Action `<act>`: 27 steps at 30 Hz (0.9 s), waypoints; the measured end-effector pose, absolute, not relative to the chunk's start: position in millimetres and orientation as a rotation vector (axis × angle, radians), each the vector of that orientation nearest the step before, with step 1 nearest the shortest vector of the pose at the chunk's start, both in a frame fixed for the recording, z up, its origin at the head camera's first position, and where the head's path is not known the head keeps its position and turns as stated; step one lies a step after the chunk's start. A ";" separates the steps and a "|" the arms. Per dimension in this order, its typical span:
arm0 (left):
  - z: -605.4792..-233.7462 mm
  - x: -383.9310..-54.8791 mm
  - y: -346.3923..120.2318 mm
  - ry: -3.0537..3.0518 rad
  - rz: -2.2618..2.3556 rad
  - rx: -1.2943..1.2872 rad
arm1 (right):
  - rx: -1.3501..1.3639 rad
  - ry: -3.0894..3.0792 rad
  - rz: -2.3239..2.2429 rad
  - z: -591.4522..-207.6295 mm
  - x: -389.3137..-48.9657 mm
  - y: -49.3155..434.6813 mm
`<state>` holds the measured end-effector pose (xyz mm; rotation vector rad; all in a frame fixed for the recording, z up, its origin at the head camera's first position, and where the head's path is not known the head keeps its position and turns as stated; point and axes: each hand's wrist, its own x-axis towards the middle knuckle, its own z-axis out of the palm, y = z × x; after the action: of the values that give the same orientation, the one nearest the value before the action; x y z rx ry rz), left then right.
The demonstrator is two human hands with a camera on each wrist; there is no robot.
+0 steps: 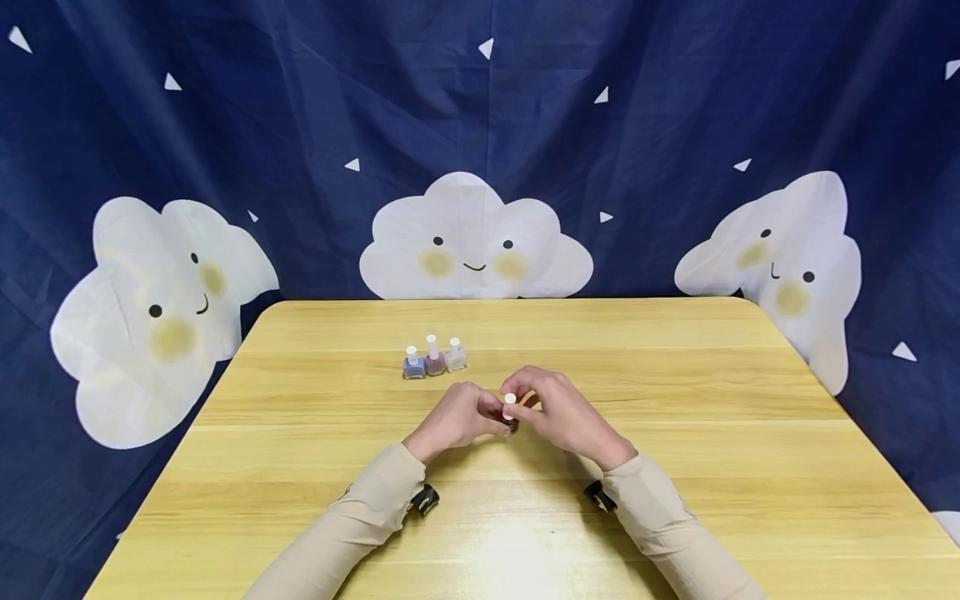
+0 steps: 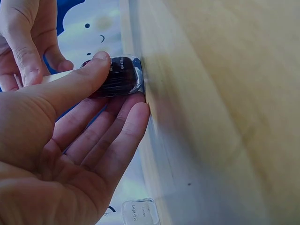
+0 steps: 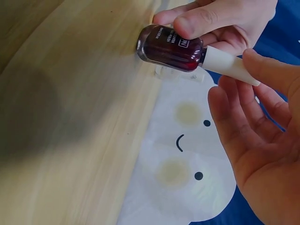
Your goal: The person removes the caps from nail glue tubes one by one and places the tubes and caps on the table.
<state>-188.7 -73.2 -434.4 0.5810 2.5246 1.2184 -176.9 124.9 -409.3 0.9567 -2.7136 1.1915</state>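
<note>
A dark red nail polish bottle point(image 3: 168, 49) is held by its glass body between the thumb and fingers of my left hand point(image 1: 463, 414), its base at the wooden table. My right hand point(image 1: 558, 414) pinches its tall white cap point(image 3: 226, 63) between thumb and fingers. In the right wrist view a thin strip of neck shows between cap and glass. Just beyond my left hand, in the head view, stand three more nail polish bottles with white caps: a blue one point(image 1: 414, 367), a mauve one point(image 1: 435, 364) and a clear or whitish one point(image 1: 456, 359).
The light wooden table point(image 1: 300, 467) stretches out on both sides of my arms. Behind its far edge hangs a dark blue cloth point(image 1: 300, 100) printed with smiling white clouds and small triangles. Black straps circle both wrists.
</note>
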 end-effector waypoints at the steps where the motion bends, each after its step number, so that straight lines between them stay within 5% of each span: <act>1: -434.6 -188.7 -73.4 2.527 1.218 0.583 | 0.960 -2.718 1.192 -408.9 -176.7 125.0; 27: -437.6 -189.6 -72.9 2.502 1.231 0.554 | 0.901 -2.702 1.190 -408.2 -176.9 125.1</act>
<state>-189.6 -72.9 -437.6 0.5541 2.5021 1.2308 -176.9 125.1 -408.2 0.9013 -2.7017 1.1904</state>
